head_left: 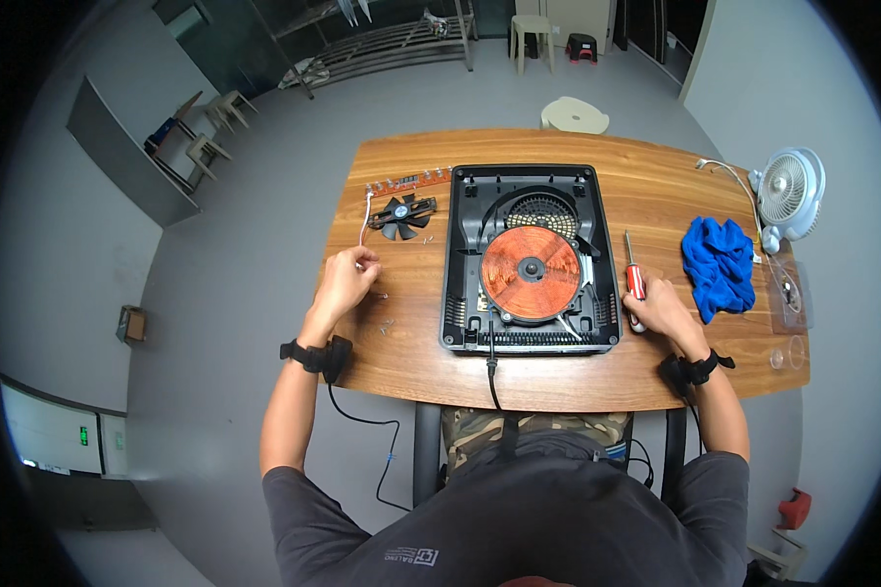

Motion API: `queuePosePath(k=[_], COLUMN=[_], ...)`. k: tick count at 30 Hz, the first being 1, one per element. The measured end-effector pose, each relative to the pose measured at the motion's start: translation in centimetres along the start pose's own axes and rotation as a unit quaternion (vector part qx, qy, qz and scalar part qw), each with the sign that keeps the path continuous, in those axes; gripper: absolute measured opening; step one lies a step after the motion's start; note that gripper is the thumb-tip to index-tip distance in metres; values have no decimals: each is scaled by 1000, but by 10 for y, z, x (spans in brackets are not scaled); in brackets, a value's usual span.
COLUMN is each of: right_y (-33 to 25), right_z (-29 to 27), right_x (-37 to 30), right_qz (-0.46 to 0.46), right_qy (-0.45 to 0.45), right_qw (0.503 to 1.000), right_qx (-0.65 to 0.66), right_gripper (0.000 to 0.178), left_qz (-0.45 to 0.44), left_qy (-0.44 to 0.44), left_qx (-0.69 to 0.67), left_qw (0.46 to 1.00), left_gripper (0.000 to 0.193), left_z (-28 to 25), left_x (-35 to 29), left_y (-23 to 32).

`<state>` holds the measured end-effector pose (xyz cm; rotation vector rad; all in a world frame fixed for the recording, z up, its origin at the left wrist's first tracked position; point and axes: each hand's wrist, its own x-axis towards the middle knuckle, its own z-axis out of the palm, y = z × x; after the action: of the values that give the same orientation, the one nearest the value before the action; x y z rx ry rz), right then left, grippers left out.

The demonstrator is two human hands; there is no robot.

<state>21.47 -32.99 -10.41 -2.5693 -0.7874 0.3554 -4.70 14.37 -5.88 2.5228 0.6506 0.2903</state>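
An opened black induction cooker housing (457, 313) lies in front of me, its copper coil (519, 269) exposed. To its left, my left hand (347, 281) is closed in a pinch at the lower end of a thin wire (366, 220); what is between the fingertips is too small to make out. That wire runs up to a narrow circuit board (409, 183). Beside the board sits a black cooling fan (399, 217). On the housing's right, my right hand (660, 307) grips the red-and-white handle of a screwdriver (635, 282), whose shaft points away from me.
Small screws (386, 326) lie near my left hand. On the right are a blue cloth (718, 266), a white desk fan (791, 191) and a clear plastic container (791, 293). A black power cord (492, 377) hangs over the table's front edge. A stool (575, 115) stands beyond the table.
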Motion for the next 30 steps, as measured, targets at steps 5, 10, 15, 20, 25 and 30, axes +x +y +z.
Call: queuePosePath(k=[5, 10, 15, 20, 25, 30], right_y=[-3, -9, -10, -15, -16, -18], right_z=[3, 0, -3, -11, -18, -20], right_x=[0, -3, -3, -11, -20, -25], right_qz=[-9, 6, 23, 5, -4, 0], right_qy=[3, -1, -22, -3, -3, 8], right_qw=[1000, 1000, 999, 999, 1000, 999], right_qx=[3, -7, -24, -32, 10, 39], right_gripper=[48, 48, 52, 53, 58, 58], left_qz=[19, 24, 50, 142, 169, 145], left_qy=[-22, -48, -84, -52, -16, -42], left_qx=[83, 153, 182, 175, 160, 187], left_qw=[996, 987, 978, 973, 972, 971], left_gripper=[33, 36, 44, 47, 49, 46], left_z=[-15, -12, 20, 52, 52, 43], left_x=[42, 90, 126, 141, 136, 132], left_y=[-4, 7, -5, -31, -17, 0])
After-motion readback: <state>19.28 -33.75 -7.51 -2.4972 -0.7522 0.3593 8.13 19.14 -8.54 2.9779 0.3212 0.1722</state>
